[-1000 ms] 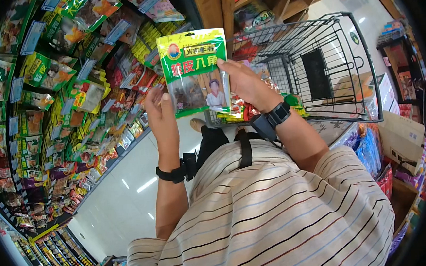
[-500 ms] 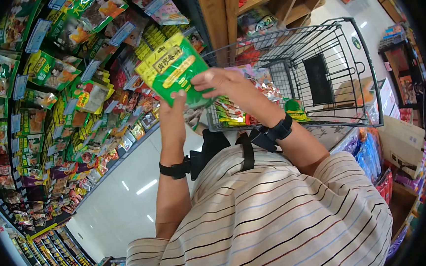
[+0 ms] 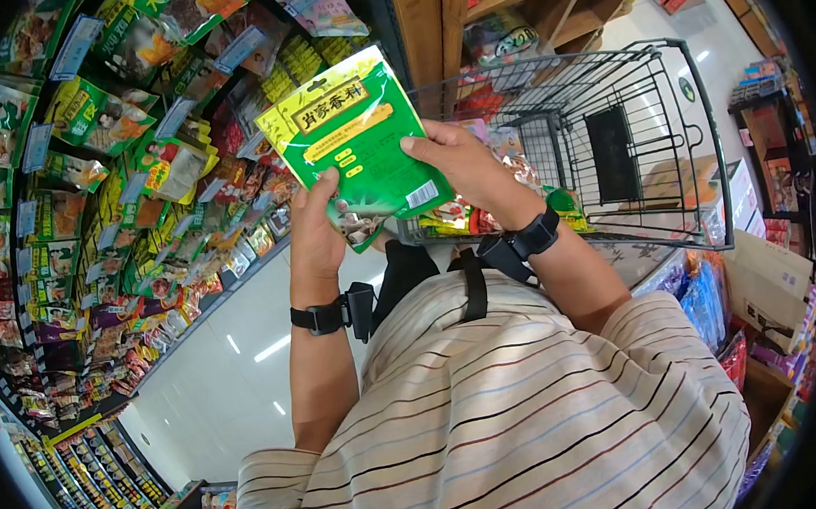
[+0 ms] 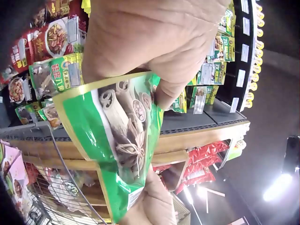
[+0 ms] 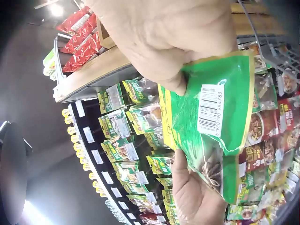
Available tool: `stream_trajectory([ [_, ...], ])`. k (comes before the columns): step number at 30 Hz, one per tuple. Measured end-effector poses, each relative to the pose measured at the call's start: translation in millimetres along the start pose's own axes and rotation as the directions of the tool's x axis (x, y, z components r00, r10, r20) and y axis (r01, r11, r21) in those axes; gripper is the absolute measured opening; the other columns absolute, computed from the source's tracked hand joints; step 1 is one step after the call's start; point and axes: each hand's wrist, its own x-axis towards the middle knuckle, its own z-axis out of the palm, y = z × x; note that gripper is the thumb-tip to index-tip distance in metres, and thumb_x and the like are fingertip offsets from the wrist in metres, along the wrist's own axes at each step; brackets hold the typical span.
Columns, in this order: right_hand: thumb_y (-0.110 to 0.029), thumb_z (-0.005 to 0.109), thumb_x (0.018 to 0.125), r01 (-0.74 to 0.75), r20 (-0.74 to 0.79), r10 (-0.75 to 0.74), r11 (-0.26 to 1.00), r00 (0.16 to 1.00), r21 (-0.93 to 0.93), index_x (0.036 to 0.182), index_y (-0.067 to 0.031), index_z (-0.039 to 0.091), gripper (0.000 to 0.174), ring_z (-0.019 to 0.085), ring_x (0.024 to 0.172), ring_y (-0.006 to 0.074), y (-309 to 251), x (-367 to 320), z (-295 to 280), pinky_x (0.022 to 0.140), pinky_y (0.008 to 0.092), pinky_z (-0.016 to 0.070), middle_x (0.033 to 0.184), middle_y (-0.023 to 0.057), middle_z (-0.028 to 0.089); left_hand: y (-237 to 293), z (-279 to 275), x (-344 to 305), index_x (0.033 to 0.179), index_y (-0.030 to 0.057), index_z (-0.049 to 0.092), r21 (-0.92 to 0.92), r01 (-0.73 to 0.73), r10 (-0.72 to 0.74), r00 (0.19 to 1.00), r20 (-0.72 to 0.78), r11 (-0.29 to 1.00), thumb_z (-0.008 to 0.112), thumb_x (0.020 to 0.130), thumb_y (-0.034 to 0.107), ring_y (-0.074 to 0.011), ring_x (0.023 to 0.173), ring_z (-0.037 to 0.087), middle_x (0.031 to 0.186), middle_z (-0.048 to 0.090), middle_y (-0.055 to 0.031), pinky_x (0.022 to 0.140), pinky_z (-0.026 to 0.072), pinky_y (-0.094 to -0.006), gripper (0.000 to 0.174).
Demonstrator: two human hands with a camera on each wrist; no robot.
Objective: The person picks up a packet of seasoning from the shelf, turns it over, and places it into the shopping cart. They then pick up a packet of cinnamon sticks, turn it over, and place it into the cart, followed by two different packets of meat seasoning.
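A green and yellow spice packet [image 3: 363,154] is held up in front of the body, its printed back with a barcode turned to the head camera. My left hand [image 3: 316,225] pinches its lower left edge, thumb on the near face. At the right edge my right hand [image 3: 466,161] grips it the same way, with the fingers mostly hidden behind. The left wrist view shows the packet's lower part [image 4: 126,136] with pictured spice sticks and a star-shaped spice. In the right wrist view the barcode [image 5: 211,110] lies below the right thumb.
Hanging packets [image 3: 86,116] with price tags fill the shelf rack on the left. A wire shopping cart [image 3: 651,143] holding several colourful packets stands ahead to the right. Behind it is a wooden shelf [image 3: 589,5]; an open cardboard box [image 3: 768,267] lies at the right.
The packet has been turned from its front to its back. My left hand, earlier apart from it, now holds its left edge; my right hand has regripped the right edge.
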Motion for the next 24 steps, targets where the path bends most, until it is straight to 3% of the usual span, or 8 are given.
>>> stream_trajectory([
  [3, -0.018, 0.058, 0.1, -0.002, -0.041, 0.005, 0.997, 0.999, 0.079, 0.121, 0.0019, 0.061, 0.03, 0.065, 0.088, 0.0099, -0.9, 1.6, -1.0, 0.075, 0.0259, 0.0551, 0.107, 0.0058, 0.068, 6.0, 9.6, -3.5, 0.13, 0.0007, 0.055, 0.031, 0.002, -0.002, 1.0, -0.007, 1.0, 0.062, 0.097, 0.02, -0.0152, 0.11, 0.059, 0.122, 0.063, -0.0056, 0.096, 0.0462, -0.0323, 0.04],
  [6, -0.017, 0.057, 0.1, 0.049, -0.129, -0.037, 0.995, 0.991, 0.087, 0.121, 0.0016, 0.061, 0.028, 0.066, 0.087, 0.0102, -7.8, 1.0, 0.3, 0.074, 0.0259, 0.0557, 0.107, 0.0056, 0.068, 3.6, 2.1, -1.3, 0.134, -0.0004, 0.052, 0.052, 0.036, -0.04, 0.997, 0.071, 0.998, 0.061, 0.098, 0.02, -0.017, 0.114, 0.058, 0.125, 0.061, -0.0059, 0.099, 0.0452, -0.033, 0.042],
  [9, -0.017, 0.058, 0.1, 0.074, -0.128, -0.061, 0.992, 0.99, 0.099, 0.121, 0.0018, 0.061, 0.029, 0.066, 0.088, 0.0102, -11.3, -0.2, 1.1, 0.075, 0.026, 0.0557, 0.107, 0.0057, 0.068, -1.1, -1.6, -3.1, 0.134, 0.0003, 0.05, 0.141, 0.044, -0.056, 0.995, 0.081, 0.989, 0.056, 0.101, 0.019, -0.0175, 0.112, 0.061, 0.123, 0.063, -0.0085, 0.095, 0.0512, -0.0342, 0.038],
  [12, -0.018, 0.058, 0.1, 0.062, -0.137, -0.052, 0.995, 0.989, 0.075, 0.122, 0.0021, 0.06, 0.029, 0.066, 0.088, 0.01, -7.3, 2.2, -0.2, 0.076, 0.0258, 0.0557, 0.107, 0.0056, 0.068, -4.5, -5.2, -4.7, 0.134, 0.0021, 0.05, 0.195, 0.07, -0.085, 0.994, 0.068, 0.978, 0.055, 0.102, 0.02, -0.0169, 0.105, 0.064, 0.122, 0.063, -0.0078, 0.086, 0.0564, -0.0353, 0.037],
  [15, -0.018, 0.058, 0.1, 0.103, -0.132, -0.097, 0.994, 0.986, 0.039, 0.122, 0.002, 0.06, 0.03, 0.066, 0.087, 0.0096, -8.0, 1.7, 3.7, 0.075, 0.026, 0.0554, 0.107, 0.0054, 0.068, -5.5, -4.5, -3.1, 0.124, 0.0074, 0.059, 0.19, 0.081, -0.084, 0.996, 0.006, 0.978, 0.057, 0.101, 0.022, -0.0144, 0.091, 0.067, 0.108, 0.066, -0.0034, 0.077, 0.0582, -0.034, 0.028],
  [18, -0.018, 0.057, 0.101, 0.105, -0.136, -0.1, 0.994, 0.986, 0.028, 0.122, 0.0016, 0.06, 0.029, 0.065, 0.086, 0.0095, -7.0, 3.8, 2.6, 0.075, 0.0259, 0.055, 0.106, 0.0049, 0.068, -10.4, -18.1, 2.7, 0.123, 0.0046, 0.057, 0.222, 0.094, -0.094, 0.996, -0.008, 0.971, 0.053, 0.103, 0.025, -0.0155, 0.091, 0.068, 0.11, 0.067, -0.005, 0.074, 0.0591, -0.0338, 0.029],
  [24, -0.02, 0.055, 0.102, 0.146, -0.128, -0.155, 0.987, 0.98, -0.071, 0.124, 0.0016, 0.06, 0.031, 0.063, 0.089, 0.0079, -2.3, 5.8, 3.7, 0.079, 0.0244, 0.0528, 0.106, 0.0034, 0.067, -12.4, -13.4, -2.0, 0.116, 0.0059, 0.061, 0.333, -0.008, 0.031, 0.997, -0.066, 0.943, 0.053, 0.103, 0.029, -0.0105, 0.074, 0.065, 0.092, 0.067, -0.0016, 0.06, 0.055, -0.0277, 0.027],
])
